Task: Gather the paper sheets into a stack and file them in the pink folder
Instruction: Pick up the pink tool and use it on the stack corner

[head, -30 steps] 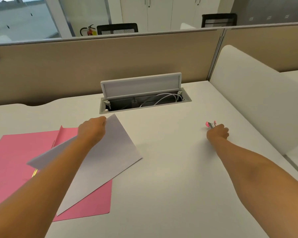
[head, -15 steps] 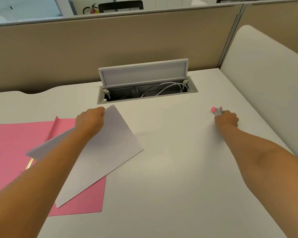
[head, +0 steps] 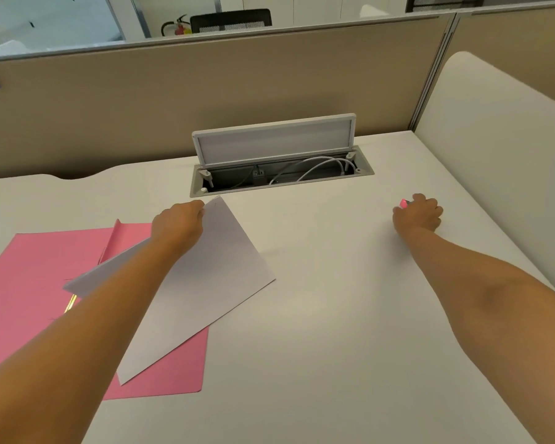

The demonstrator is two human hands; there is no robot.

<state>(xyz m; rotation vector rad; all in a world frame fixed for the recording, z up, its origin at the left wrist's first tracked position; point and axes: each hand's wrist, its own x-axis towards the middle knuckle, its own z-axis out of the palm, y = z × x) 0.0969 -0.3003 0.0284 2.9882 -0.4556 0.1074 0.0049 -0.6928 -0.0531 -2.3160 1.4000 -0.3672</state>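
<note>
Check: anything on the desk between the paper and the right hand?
Nothing. In the head view the desk between the paper and the right hand is bare.

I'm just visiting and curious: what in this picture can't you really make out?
- Head view: the small pink-tipped thing under the right hand; the fingers cover most of it.
- How many paper sheets the left hand holds; the edges blur together.
- The pink folder: its left side is cut off by the frame, its middle hidden by arm and paper.
</note>
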